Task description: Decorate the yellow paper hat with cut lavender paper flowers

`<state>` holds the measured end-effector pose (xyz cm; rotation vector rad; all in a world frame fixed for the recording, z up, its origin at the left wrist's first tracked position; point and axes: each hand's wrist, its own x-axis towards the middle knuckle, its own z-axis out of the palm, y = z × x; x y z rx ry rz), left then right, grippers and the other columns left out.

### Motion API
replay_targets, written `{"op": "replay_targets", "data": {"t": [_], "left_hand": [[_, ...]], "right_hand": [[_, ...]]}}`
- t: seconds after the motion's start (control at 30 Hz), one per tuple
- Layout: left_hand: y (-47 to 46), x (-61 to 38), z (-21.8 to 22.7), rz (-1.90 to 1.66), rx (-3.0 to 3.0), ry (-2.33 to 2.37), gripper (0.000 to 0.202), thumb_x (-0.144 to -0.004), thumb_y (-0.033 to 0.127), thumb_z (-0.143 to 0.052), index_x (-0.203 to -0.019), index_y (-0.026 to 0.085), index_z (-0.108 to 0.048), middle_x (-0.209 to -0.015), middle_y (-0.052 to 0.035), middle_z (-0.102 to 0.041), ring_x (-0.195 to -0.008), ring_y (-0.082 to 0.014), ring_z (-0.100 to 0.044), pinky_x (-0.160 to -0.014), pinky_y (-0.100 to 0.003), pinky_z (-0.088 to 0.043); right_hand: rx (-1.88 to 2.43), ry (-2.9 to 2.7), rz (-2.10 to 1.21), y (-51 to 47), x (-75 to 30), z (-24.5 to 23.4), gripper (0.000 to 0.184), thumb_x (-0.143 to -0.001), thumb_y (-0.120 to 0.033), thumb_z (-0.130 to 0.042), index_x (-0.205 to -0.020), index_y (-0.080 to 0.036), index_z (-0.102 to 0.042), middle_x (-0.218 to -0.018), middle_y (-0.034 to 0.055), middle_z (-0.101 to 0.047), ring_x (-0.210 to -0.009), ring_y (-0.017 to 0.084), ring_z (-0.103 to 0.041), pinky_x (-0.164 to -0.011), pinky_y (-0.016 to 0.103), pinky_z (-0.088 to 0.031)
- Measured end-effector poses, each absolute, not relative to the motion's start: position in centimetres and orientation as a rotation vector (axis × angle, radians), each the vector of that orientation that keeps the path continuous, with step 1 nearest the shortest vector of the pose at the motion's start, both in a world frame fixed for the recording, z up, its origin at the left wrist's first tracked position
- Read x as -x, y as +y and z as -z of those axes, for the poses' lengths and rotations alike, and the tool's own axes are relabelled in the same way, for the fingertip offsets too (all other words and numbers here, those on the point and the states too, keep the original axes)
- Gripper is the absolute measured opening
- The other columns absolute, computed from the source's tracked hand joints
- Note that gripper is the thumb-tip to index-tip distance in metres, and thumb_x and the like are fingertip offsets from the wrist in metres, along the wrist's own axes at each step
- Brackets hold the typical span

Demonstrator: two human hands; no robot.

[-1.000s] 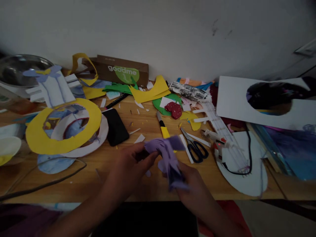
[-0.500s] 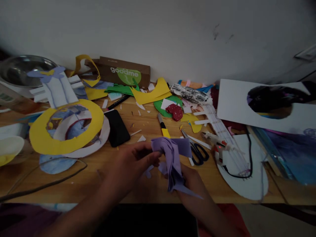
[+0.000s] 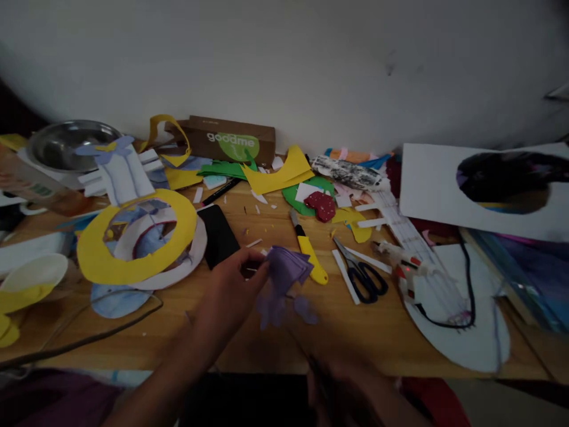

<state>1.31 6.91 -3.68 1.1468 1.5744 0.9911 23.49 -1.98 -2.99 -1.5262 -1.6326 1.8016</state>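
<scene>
Front edge of the pale wooden table [image 3: 240,350] runs beneath both forearms. Room to move: a stretch of wood grain between the forearms, and another to the right, bounded by the scissors with dark-blue looped handles [image 3: 354,265] and the white glue gun with a dark cord [image 3: 411,281]. On the left, the flat yellow paper ring [image 3: 91,255] and the black rectangular phone [image 3: 221,237] limit the space.

The folded stack of purple paper [image 3: 288,268] is at the fingertips of the left hand [image 3: 235,287], pinched at its left end between thumb and fingers. It sits over the wood, just left of the yellow-handled craft knife [image 3: 312,259]. The right hand [image 3: 355,385] is low, near the edge, well apart from the stack; blurred, apparently closed on a dark, slender tool [image 3: 317,367], kind not determinable.

Stack: several thin layers, slightly fanned, pointed at the right, matte. Below it lie lighter purple paper scraps [image 3: 306,309], rounded in outline. Knife handle smooth, blade grey.
</scene>
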Motion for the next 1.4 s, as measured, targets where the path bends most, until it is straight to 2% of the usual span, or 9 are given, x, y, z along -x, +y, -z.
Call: {"op": "replay_targets", "data": {"t": [0.1, 0.2, 0.33, 0.57, 0.77, 0.97, 1.13, 1.27, 1.4], "left_hand": [[6.1, -2.2, 3.3, -0.969, -0.891, 1.393, 0.017, -0.076, 0.034, -0.074, -0.076, 0.018, -0.070, -0.068, -0.0021, -0.070, -0.063, -0.0157, -0.065, -0.062, -0.026, -0.050], [5.4, -2.6, 3.1, -0.973, -0.712, 1.265, 0.021, -0.075, 0.035, -0.077, -0.082, 0.016, -0.072, -0.079, -0.0044, -0.073, -0.072, -0.0160, -0.067, -0.071, -0.028, -0.053], [5.0, -2.5, 3.2, -0.969, -0.657, 1.221, 0.025, -0.075, 0.035, -0.079, -0.089, 0.016, -0.074, -0.091, -0.0064, -0.074, -0.085, -0.0186, -0.068, -0.082, -0.031, -0.053], [4.9, -2.4, 3.7, -1.012, -0.446, 1.127, 0.025, -0.071, 0.032, -0.084, -0.083, 0.013, -0.074, -0.080, -0.0044, -0.072, -0.068, -0.0100, -0.063, -0.068, -0.021, -0.053], [4.9, -3.4, 4.3, -1.089, -0.211, 1.062, 0.029, -0.058, 0.026, -0.093, -0.077, 0.014, -0.074, -0.070, -0.0013, -0.071, -0.062, -0.0087, -0.064, -0.065, -0.019, -0.056], [4.2, -4.4, 5.2, -1.165, -0.302, 1.143, 0.030, -0.062, 0.030, -0.091, -0.084, 0.017, -0.077, -0.069, -0.0003, -0.073, -0.059, -0.0080, -0.066, -0.062, -0.016, -0.055], [3.7, -4.6, 5.1, -1.198, -0.516, 1.288, 0.019, -0.068, 0.029, -0.088, -0.077, 0.019, -0.074, -0.064, 0.0006, -0.073, -0.059, -0.0090, -0.067, -0.056, -0.014, -0.053], [3.6, -4.6, 4.7, -1.186, -0.582, 1.289, 0.015, -0.068, 0.027, -0.087, -0.070, 0.018, -0.074, -0.063, -0.0003, -0.074, -0.058, -0.0094, -0.067, -0.053, -0.015, -0.052], [3.6, -4.5, 4.3, -1.144, -0.615, 1.295, 0.012, -0.067, 0.026, -0.086, -0.069, 0.019, -0.076, -0.065, -0.0015, -0.075, -0.058, -0.0102, -0.068, -0.053, -0.016, -0.053]], "right_hand": [[1.511, -1.539, -1.872, 0.3, -22.4, 2.6, 0.020, -0.089, -0.037, -0.056, -0.080, -0.021, -0.061, -0.069, -0.0020, -0.058, -0.059, 0.011, -0.053, -0.054, 0.021, -0.043], [1.541, -1.488, -1.981, 2.1, -22.5, 2.4, 0.020, -0.088, -0.036, -0.057, -0.076, -0.021, -0.054, -0.066, -0.0046, -0.049, -0.054, 0.009, -0.043, -0.047, 0.020, -0.035], [1.563, -1.513, -1.977, 1.9, -22.9, 2.3, 0.015, -0.088, -0.032, -0.057, -0.078, -0.021, -0.055, -0.069, -0.0044, -0.048, -0.059, 0.010, -0.043, -0.050, 0.020, -0.034], [1.609, -1.581, -1.895, 1.4, -23.0, 2.1, 0.021, -0.086, -0.037, -0.059, -0.074, -0.021, -0.053, -0.070, -0.0030, -0.050, -0.064, 0.012, -0.044, -0.058, 0.024, -0.036], [1.574, -1.530, -1.916, 1.3, -23.2, 2.0, 0.018, -0.085, -0.035, -0.059, -0.074, -0.021, -0.054, -0.070, -0.0027, -0.050, -0.064, 0.013, -0.044, -0.058, 0.024, -0.036], [1.521, -1.393, -1.997, 1.2, -23.3, 3.0, 0.041, -0.088, -0.057, -0.056, -0.069, -0.021, -0.050, -0.061, -0.0051, -0.044, -0.056, 0.011, -0.040, -0.056, 0.024, -0.036], [1.595, -1.355, -1.848, 0.1, -23.2, 4.6, 0.030, -0.087, -0.050, -0.064, -0.088, -0.020, -0.065, -0.086, 0.0023, -0.066, -0.081, 0.019, -0.061, -0.075, 0.029, -0.048], [1.629, -1.442, -1.751, 0.0, -23.1, 4.8, 0.025, -0.089, -0.043, -0.061, -0.096, -0.020, -0.068, -0.091, 0.0054, -0.071, -0.083, 0.021, -0.066, -0.078, 0.031, -0.052], [1.614, -1.579, -1.660, 0.3, -23.1, 4.4, 0.029, -0.090, -0.032, -0.060, -0.117, -0.021, -0.066, -0.103, 0.0079, -0.072, -0.092, 0.022, -0.069, -0.087, 0.034, -0.054]]}}
